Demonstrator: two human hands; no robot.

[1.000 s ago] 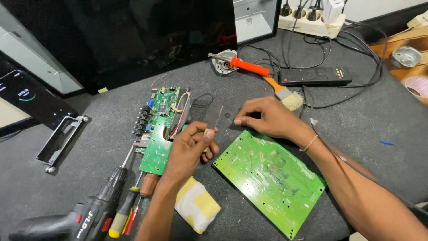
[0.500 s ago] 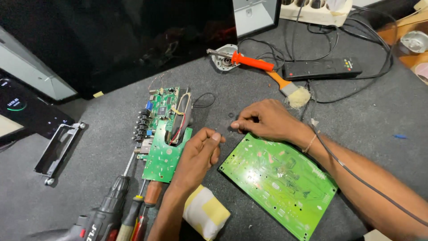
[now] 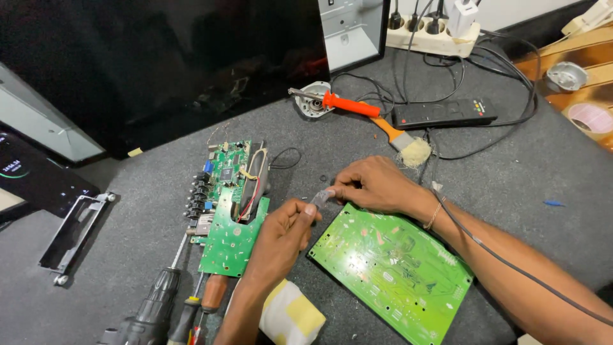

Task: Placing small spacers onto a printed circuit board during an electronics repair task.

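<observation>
On the far left of the dark grey felt-covered tabletop [image 3: 511,172] lies a flat black metal bracket [image 3: 73,231], and near it, at the lower edge, a row of black- and wood-handled screwdrivers [image 3: 167,305]. Next comes the narrow green circuit board with black connectors and a red-and-yellow wire loop [image 3: 231,207], lying flat and untouched.

The left hand [image 3: 281,239] pinches, thumb against fingers, the lower end of a small thin grey strip [image 3: 321,197]; the right hand [image 3: 373,185] closes its fingertips on the upper end. Both grips are therefore clamped on the strip, which hangs just above the tabletop between the two boards, at the near corner of the large bright green circuit board [image 3: 393,271]. To handle it well, it seems wise to hold it by its edges, keep the pull even, and avoid bending it.

Below the left forearm sits a white-and-yellow roll [image 3: 290,316]. Further right lie an orange-handled soldering iron [image 3: 348,104], an orange-handled brush with pale bristles [image 3: 403,144] and a black remote control [image 3: 444,113].

As for containers, a small round metal tin [image 3: 565,75] stands on the wooden surface at far right; its contents cannot be made out.
</observation>
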